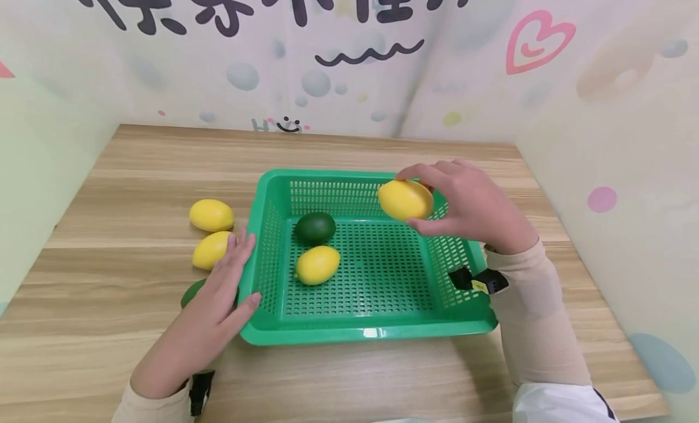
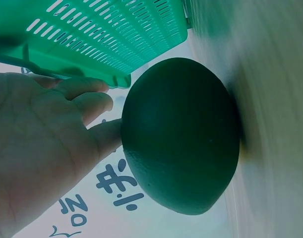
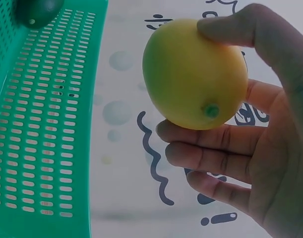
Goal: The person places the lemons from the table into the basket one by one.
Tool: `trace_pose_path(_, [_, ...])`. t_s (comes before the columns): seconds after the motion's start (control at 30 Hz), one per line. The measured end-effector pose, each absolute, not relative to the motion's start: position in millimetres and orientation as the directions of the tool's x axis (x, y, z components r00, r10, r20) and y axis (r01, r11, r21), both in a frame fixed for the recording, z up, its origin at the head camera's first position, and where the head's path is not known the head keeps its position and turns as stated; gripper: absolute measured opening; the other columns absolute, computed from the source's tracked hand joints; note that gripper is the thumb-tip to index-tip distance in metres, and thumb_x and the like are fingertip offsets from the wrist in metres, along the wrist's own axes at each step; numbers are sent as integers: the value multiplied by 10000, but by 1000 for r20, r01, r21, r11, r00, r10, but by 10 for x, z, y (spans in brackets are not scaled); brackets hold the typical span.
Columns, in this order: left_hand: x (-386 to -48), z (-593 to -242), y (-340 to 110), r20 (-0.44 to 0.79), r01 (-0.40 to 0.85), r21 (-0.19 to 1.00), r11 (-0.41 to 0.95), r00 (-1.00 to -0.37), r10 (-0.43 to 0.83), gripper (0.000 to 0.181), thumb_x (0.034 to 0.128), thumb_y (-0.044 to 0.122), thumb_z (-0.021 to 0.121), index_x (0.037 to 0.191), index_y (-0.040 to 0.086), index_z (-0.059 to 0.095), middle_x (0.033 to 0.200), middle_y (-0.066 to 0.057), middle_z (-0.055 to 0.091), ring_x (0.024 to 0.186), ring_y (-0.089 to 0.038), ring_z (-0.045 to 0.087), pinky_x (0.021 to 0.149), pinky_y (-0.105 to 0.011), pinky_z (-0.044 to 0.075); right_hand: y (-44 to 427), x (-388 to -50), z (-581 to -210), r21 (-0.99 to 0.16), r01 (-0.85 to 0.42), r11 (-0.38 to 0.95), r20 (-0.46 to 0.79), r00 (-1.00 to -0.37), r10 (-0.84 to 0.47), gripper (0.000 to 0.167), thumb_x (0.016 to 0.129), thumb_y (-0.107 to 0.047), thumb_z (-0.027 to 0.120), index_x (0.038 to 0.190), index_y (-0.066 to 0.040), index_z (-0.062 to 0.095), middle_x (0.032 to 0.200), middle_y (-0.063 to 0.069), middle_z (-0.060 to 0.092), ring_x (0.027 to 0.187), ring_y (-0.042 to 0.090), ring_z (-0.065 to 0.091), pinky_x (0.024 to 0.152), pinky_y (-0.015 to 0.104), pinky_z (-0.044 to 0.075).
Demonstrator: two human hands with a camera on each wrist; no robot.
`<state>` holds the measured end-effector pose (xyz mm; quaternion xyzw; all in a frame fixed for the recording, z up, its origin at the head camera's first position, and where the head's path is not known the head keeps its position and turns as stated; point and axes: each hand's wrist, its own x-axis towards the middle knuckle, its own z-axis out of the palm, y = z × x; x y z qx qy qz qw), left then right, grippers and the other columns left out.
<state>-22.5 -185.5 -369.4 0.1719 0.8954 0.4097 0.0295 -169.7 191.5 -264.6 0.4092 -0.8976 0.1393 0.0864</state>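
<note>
My right hand holds a yellow lemon between thumb and fingers, over the right part of a green plastic basket. The right wrist view shows the same lemon pinched, its stem end facing the camera. My left hand rests against the basket's left rim with its fingers extended. Inside the basket lie a dark green lime-like fruit and another lemon. Close to my left hand, outside the basket, a second dark green fruit sits on the table, partly hidden by the hand in the head view.
Two more lemons lie on the wooden table left of the basket, the nearer one partly behind my left fingers. A printed cloth wall stands behind the table. Pale walls rise at both sides.
</note>
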Motion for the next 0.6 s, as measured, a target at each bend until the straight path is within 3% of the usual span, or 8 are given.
trace_pose_path(0.6, [-227,-3680,-1847,113,301,738,604,-937,330,778,1069,167,522,1672,165,31,1720,-125,40,1576,-330,-69,1223,-629,92,1735,-1628,-2624,-187,-819,542,208,-572,-793,542,799,-366,807,1292,-194,661,1010,-72,700,862,153,584,840,406,466])
